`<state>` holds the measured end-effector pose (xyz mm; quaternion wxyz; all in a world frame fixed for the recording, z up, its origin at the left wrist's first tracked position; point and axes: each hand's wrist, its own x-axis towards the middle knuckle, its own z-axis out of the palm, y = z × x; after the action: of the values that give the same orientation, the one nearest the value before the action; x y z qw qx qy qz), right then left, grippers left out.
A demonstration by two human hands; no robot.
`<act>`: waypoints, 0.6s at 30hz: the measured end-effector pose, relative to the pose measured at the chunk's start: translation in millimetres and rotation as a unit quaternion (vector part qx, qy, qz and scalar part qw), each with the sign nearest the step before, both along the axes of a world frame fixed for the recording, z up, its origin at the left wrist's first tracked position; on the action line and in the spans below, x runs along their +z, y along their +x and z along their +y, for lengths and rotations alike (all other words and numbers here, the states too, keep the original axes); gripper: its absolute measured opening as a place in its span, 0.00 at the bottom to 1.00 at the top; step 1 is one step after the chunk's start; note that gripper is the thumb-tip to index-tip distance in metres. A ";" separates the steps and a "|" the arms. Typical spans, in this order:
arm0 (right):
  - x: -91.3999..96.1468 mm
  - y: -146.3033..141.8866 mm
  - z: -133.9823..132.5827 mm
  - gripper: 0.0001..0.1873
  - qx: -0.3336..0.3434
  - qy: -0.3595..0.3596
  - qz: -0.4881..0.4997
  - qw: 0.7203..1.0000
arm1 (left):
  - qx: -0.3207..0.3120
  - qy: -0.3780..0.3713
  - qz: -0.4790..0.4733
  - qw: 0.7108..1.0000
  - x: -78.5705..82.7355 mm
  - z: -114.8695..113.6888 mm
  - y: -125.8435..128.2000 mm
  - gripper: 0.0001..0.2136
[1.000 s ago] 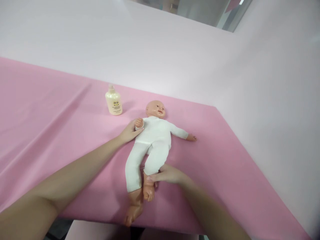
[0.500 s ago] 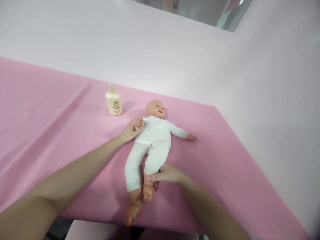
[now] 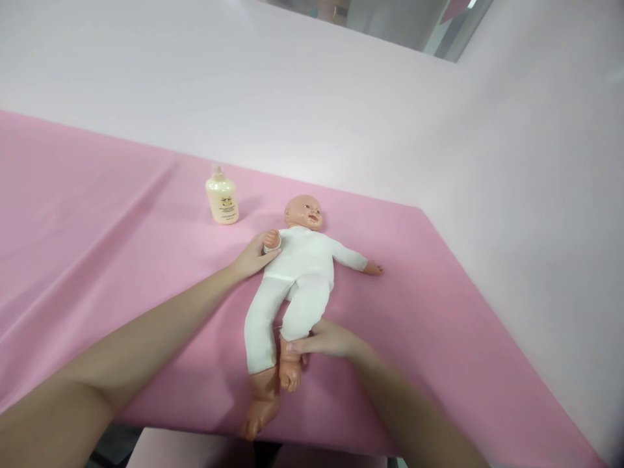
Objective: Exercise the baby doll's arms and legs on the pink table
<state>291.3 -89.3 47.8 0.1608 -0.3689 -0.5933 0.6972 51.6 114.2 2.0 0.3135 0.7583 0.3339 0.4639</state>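
Note:
A baby doll (image 3: 302,257) in a white cloth body suit lies face up, its bare head at the far end and its bare feet toward me. My left hand (image 3: 252,257) is closed around the doll's arm on the left side, near its raised wrist. Lower down, my right hand (image 3: 325,340) is wrapped about the lower leg on the right, thumb across the ankle. Some fingers of both hands are hidden behind the doll. The doll's other arm stretches out to the right, untouched, and its other foot hangs near the table's front edge.
A pale yellow pump bottle (image 3: 223,198) stands upright to the left of the doll's head. Pink cloth (image 3: 419,312) covers the table, with folds on the left. A white wall (image 3: 195,78) rises behind, with a window (image 3: 385,23) at the top.

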 end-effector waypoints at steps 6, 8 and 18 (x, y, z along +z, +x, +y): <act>4.1 -0.7 -1.4 0.24 0.000 -0.020 0.008 1.000 | 0.001 0.003 0.006 1.000 0.3 0.1 -0.2 0.31; 6.1 -0.9 -1.7 0.23 0.006 -0.020 0.011 1.000 | 0.005 0.003 0.007 1.000 0.2 -0.1 0.0 0.31; -1.6 -1.3 -0.3 0.19 -0.007 -0.034 0.008 0.999 | 0.012 -0.002 0.010 1.000 2.7 -2.2 0.8 0.31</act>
<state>290.0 -89.6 46.2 0.1579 -0.3730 -0.5655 0.7184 52.3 111.9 4.8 0.3063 0.7582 0.3468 0.4594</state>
